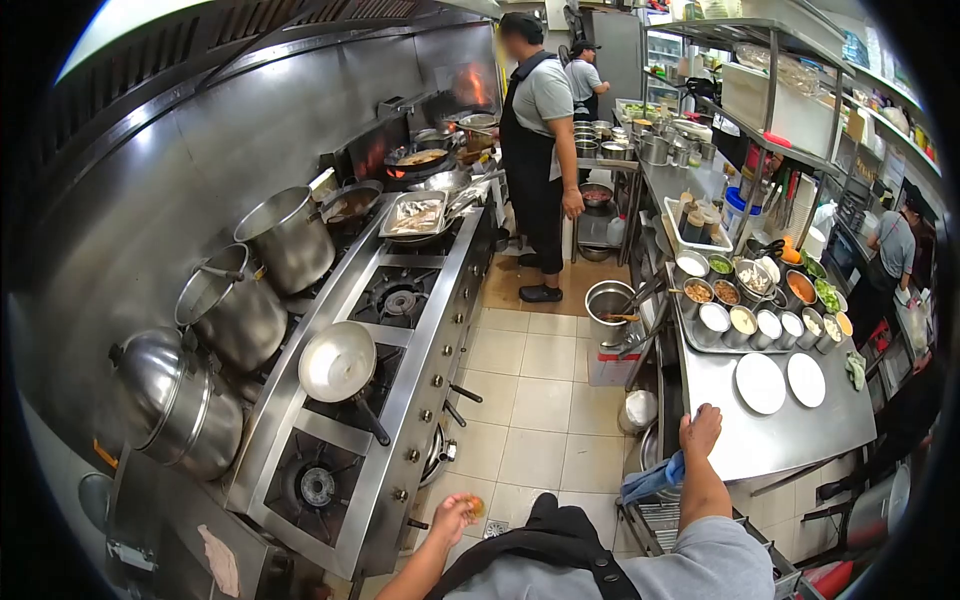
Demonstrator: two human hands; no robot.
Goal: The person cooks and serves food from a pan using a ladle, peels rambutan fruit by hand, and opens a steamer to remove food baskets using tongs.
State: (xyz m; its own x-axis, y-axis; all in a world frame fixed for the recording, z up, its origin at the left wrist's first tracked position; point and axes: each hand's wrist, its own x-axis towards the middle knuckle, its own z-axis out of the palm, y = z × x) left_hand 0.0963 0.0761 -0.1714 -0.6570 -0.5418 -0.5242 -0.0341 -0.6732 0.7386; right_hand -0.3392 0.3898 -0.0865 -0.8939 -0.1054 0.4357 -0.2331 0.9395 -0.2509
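Taking the middle of the view as the clock's centre, the left hand [455,515] is at six o'clock, low over the tiled floor [515,385], its fingers closed around a small orange-brown item [475,506], which sits at the fingertips. The right hand [700,430] is at four o'clock, by the near edge of the steel table [815,432], fingers bent; I cannot tell whether it grasps anything. A blue cloth [650,481] hangs just beside that forearm. Past the hand, between three and four, lie two white plates [760,384], with a tray of filled containers [742,341] at three. At eight, a pale frying pan [336,360] rests on the stove [375,440], while an aproned co-worker [535,150] stands between twelve and one.
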